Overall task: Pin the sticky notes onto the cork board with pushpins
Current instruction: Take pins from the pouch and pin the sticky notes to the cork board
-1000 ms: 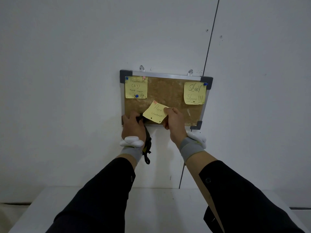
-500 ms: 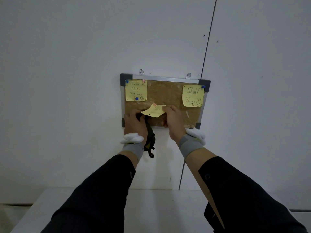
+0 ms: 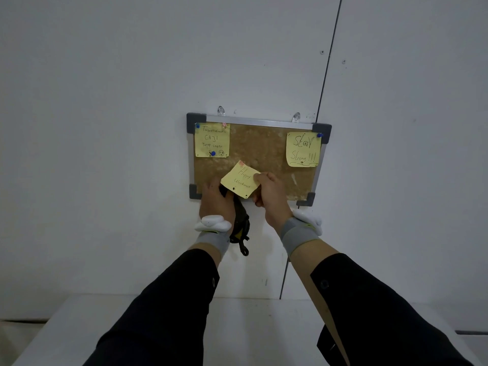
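The right hand [image 3: 269,198] pinches the right edge of a tilted yellow sticky note [image 3: 240,179], holding it against the lower middle of the cork board [image 3: 260,151]; a pink pushpin [image 3: 240,163] sits at the note's top corner. The left hand [image 3: 215,199] grips a dark pouch [image 3: 240,223] just beside the note, at the board's bottom edge. Two more notes are pinned up: one top left [image 3: 212,140] with blue pins, one top right [image 3: 303,149]. The board hangs on a white wall [image 3: 118,128] above a white table [image 3: 250,326].

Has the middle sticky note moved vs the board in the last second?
Yes. The middle sticky note flipped up half a second ago, now lies flat against the cork board again, pinched by the right hand; same spot as before.
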Tool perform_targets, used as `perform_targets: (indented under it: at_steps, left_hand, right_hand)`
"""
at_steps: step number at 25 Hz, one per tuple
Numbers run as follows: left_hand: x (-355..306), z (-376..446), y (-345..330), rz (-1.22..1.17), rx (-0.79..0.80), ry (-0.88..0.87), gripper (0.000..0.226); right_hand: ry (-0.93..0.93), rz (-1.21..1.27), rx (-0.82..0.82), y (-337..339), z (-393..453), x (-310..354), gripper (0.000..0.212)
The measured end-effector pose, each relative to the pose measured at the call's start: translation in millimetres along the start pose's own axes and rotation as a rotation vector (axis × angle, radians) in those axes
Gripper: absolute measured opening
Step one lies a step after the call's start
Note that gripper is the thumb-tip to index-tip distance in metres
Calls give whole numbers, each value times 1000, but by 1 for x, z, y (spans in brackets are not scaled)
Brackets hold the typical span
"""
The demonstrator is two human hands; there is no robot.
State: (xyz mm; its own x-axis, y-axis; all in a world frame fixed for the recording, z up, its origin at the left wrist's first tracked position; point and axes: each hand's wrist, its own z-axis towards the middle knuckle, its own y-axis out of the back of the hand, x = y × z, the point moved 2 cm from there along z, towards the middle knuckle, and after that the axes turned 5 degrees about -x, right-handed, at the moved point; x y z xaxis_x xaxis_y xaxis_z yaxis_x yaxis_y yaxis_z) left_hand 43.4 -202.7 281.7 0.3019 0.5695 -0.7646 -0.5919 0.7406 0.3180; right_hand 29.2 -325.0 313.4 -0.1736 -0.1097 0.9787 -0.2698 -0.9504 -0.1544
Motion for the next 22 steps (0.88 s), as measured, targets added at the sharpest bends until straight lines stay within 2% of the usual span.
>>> perform_targets:
  at_steps: [4,8,12,17,20,22]
  left_hand:
    - [8,-8,1,-79,56,34,5]
    - [12,-17,-2,-100,9,148,5]
    - [13,-27,-2,-93,90,212,12]
    - [2,-50,-5,-156,192,366,19]
    - [-15,-56,-2,-137,254,332,21]
    - [-23,-61,0,-147,278,334,29]
  right_hand:
    - [-40,-16,12,0,-4,-6,15]
    - [-65,-55,41,0,-11,-8,20]
    - [-124,-126,30,11,-23,-11,40]
    - [-189,-361,-44,36,-37,-19,25]
    - [-179,-493,43,48,-48,-19,37]
    - [-185,-472,120,53,-59,-16,45]
